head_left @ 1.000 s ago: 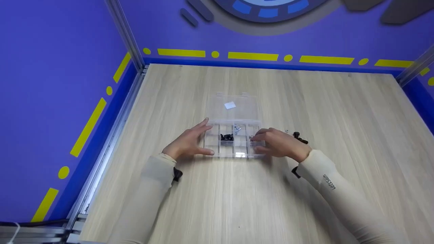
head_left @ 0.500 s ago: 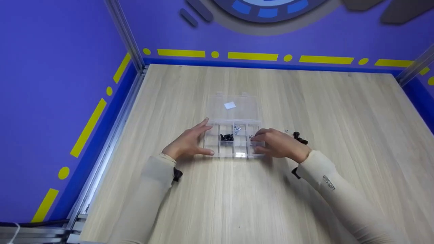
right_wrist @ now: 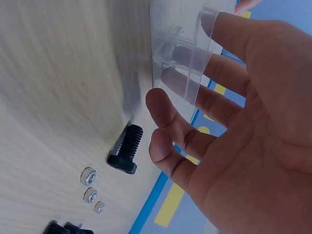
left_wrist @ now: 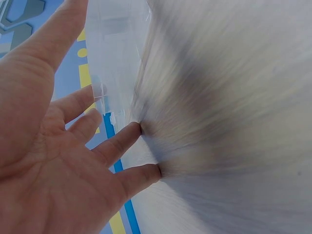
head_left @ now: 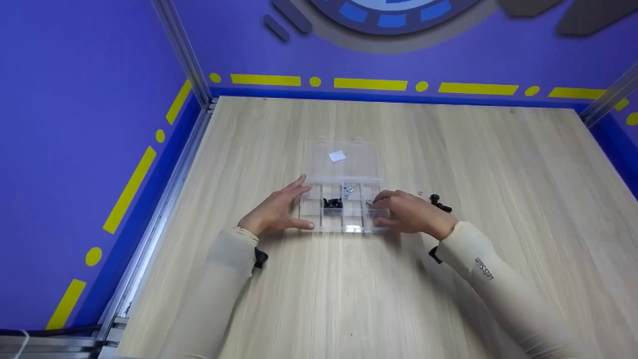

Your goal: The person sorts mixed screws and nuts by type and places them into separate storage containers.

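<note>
A clear compartment box (head_left: 353,219) lies with its lid (head_left: 319,167) folded back on the wooden table. Black screws (head_left: 332,203) fill one middle compartment, and small silver hardware (head_left: 348,189) sits in another. My left hand (head_left: 276,208) spreads along the box's left side, thumb and fingers apart, fingertips right at the edge. Into the right-hand compartments reaches my right hand (head_left: 406,212), index and middle fingertips at small silver pieces (head_left: 369,203), the thumb well apart from them. Through the clear wall, its fingers (right_wrist: 178,83) show slightly bent; the outer two stay outside the box.
Right of the box lie black hex bolts (head_left: 434,199), one seen close as a thick black bolt (right_wrist: 126,150). Near it are silver nuts (right_wrist: 88,176). A white label (head_left: 337,156) is on the lid. Blue walls with a metal frame (head_left: 187,55) border the table.
Both hands stay at the box in nearly the same pose. The head view has tilted very slightly.
</note>
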Available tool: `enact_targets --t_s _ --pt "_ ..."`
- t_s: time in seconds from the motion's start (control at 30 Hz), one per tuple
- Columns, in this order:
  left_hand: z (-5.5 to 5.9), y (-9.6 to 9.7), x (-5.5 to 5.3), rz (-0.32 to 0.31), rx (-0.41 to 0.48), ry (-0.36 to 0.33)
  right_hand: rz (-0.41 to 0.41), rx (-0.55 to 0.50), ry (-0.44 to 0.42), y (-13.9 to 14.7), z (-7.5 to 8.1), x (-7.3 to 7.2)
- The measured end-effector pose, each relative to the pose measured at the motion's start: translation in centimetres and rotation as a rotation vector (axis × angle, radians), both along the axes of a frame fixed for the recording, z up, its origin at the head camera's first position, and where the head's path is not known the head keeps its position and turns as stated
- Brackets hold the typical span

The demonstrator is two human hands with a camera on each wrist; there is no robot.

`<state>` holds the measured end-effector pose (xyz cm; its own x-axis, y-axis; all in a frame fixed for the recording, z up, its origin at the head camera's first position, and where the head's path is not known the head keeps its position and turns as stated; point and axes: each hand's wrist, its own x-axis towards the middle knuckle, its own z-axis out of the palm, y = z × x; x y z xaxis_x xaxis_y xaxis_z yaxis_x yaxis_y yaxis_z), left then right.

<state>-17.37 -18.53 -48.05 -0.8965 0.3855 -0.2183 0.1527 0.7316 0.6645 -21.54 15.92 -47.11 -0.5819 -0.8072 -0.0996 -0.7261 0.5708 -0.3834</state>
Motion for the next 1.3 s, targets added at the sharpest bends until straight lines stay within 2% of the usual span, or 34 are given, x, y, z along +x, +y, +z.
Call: enact_targets --t_s 0.3,0.5,0.63,0.8,1.07,1.3 --pt "-0.1 0.2 -0.2 0.001 -0.003 -0.015 -0.053 -0.144 0.018 1.1 0.3 -0.4" --pt "0.0 0.3 -0.5 0.004 -0.001 -0.007 -0.125 -0.245 0.134 2.6 1.1 -1.0" --pt "-0.1 0.1 -0.3 0.003 -0.001 -0.01 -0.175 -0.295 0.19 3.8 1.3 -1.2" --pt "-0.2 -0.2 0.1 0.004 -0.009 -0.029 -0.203 -0.313 0.244 5.4 1.0 -1.5" --pt "0.2 -0.1 -0.2 0.001 0.0 -0.013 -0.276 -0.323 0.28 8.0 0.6 -1.5" --pt "-0.1 0.0 -0.1 -0.001 0.004 -0.016 -0.274 -0.316 0.303 9.6 -0.3 -1.6"
